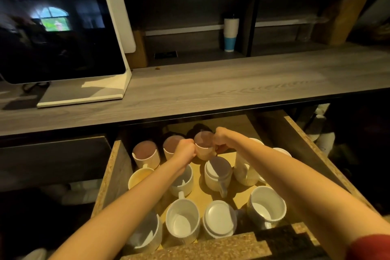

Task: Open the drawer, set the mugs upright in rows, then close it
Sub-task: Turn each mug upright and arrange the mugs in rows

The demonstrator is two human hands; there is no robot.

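The drawer (308, 145) under the counter is pulled open and holds several white mugs. In its back row stands an upright mug (203, 148) that both hands grip: my left hand (184, 151) on its left rim, my right hand (221, 138) on its right side. Two more upright mugs (146, 153) stand to the left in that row. An upside-down mug (218, 172) sits in the middle, and another upside-down mug (219, 218) is in the front row beside an upright mug (182, 220). Further mugs lie partly hidden under my forearms.
A grey wooden counter (211, 91) runs above the drawer, with a white-framed screen (59, 27) on a stand at the left. A white and blue tumbler (230, 35) stands on the shelf behind. The drawer's chipboard front edge (200, 248) is nearest me.
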